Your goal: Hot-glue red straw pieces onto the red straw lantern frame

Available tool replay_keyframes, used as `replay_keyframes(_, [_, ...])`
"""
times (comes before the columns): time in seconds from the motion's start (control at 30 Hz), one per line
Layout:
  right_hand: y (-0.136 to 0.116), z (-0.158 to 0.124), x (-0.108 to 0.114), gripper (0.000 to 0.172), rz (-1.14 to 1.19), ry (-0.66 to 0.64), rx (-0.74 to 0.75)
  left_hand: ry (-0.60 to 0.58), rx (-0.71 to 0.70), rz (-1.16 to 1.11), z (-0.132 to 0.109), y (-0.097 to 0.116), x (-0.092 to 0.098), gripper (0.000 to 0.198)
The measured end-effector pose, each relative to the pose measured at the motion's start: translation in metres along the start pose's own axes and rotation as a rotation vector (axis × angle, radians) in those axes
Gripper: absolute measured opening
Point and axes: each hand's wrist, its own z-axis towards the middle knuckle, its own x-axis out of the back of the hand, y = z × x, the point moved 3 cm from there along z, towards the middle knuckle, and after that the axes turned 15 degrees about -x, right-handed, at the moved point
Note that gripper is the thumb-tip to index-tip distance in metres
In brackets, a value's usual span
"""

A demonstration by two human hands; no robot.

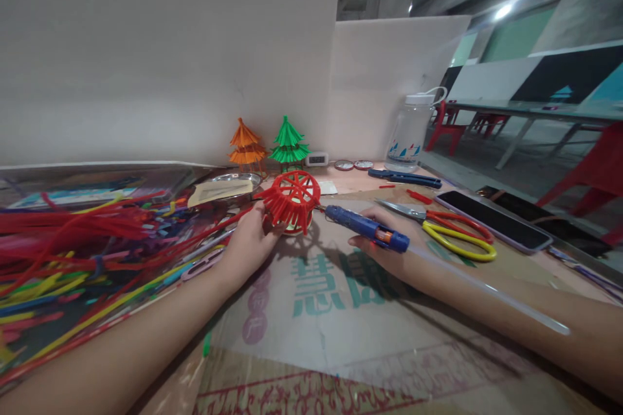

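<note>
My left hand is closed on the left side of a red pipe-cleaner model, which has a spoked round frame and a fringe of short strips hanging from it. In my right hand is a blue hot glue gun, its nozzle pointing left and close to the model's right edge. Whether the nozzle touches the model I cannot tell. A clear glue stick sticks out of the gun's back, over my right forearm. Under both hands lies a printed cardboard sheet.
Colourful pipe cleaners pile up at left. Behind stand an orange pagoda model, a green one, a small digital clock and a water bottle. Scissors, pliers and a phone lie at right.
</note>
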Motion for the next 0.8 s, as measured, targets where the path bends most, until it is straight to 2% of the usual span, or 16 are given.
replay_keyframes(0.2, [0.002,-0.0016,-0.0002,0.022,0.009,-0.012,-0.015,-0.001,0.014,0.017,0.0004,-0.0017,-0.0003,0.037])
replay_keyframes(0.33, [0.0027,-0.0043,0.0012,0.026,0.071,-0.02,0.024,0.011,0.027,0.014,-0.0003,-0.0053,-0.0024,0.036])
replay_keyframes(0.47, [0.0014,-0.0063,0.0022,0.023,0.095,-0.052,0.061,0.009,0.033,0.012,0.0003,-0.0042,-0.0032,0.039])
replay_keyframes(0.8, [-0.0002,-0.0042,-0.0003,0.033,0.161,-0.028,0.005,0.001,-0.015,0.016,0.0019,0.0018,-0.0013,0.039])
